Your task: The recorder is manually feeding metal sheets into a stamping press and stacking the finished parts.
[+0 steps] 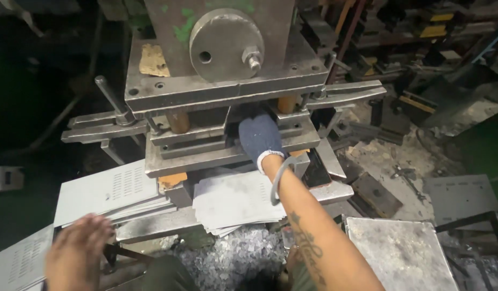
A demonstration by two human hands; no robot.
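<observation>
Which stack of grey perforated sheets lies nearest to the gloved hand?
The middle stack, directly below the gloved right hand; the other stack lies further left.

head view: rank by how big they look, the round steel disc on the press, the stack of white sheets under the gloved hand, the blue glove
1. Stack of white sheets, widest.
2. Round steel disc.
3. Blue glove on the right hand, reaching into the press; part of it is hidden, so its true size is unsure.

Dim workshop: a dark grimy concrete floor (383, 156) strewn with metal scraps lies right of the hand, and black shadowed space (28, 97) lies left.
</observation>
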